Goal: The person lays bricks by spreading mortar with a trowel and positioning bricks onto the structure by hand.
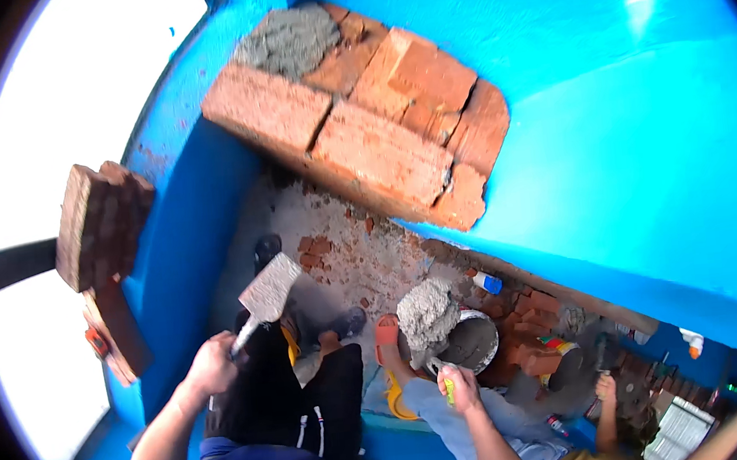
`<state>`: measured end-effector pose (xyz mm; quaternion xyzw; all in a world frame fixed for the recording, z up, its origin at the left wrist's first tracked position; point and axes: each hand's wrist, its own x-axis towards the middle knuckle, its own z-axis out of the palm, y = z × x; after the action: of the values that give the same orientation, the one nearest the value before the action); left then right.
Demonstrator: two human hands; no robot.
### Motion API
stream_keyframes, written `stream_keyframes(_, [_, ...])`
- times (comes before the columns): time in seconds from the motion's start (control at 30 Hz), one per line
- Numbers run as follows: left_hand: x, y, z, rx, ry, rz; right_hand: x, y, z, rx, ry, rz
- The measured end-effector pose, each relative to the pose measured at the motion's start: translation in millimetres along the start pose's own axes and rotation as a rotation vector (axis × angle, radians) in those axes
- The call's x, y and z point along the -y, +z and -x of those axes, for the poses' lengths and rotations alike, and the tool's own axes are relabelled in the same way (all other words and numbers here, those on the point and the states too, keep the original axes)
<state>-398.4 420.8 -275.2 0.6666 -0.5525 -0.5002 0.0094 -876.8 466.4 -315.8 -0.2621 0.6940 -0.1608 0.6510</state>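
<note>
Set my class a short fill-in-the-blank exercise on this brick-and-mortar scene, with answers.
1. Of the left hand and the right hand, the ____ one holds a trowel heaped with mortar.
2. The wall is painted bright ____.
3. The brick stack stands on the picture's ____ side.

Missing words: right; blue; left.

No legible text, numbers or signs showing.
Blue-and-white container point(488, 283) is lying up and right of the fingers of the right hand point(460, 387); a red-yellow-green patch point(559, 345) is sitting farther right of those fingers. Both are showing colour only, any print staying too small and blurred to read.
</note>
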Motion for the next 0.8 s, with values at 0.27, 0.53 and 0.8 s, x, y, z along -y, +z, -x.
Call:
stream_keyframes(0.27, [12.6, -82.8, -13.7, 0.045, 0.176, -0.026, 195.8, 64.0, 14.1, -0.655, -0.61, 0.603])
stream_keyframes(0.53, [34.3, -141.9, -31.4, -0.018, 0.074, -0.002, 218.8, 110.4, -23.1, -1.149, -0.361, 1.159])
stream_keyframes(0.8, [52.9, -104.1, -20.1, -0.045, -0.208, 0.21, 93.9, 70.8, 51.7, -1.076, -0.336, 0.667])
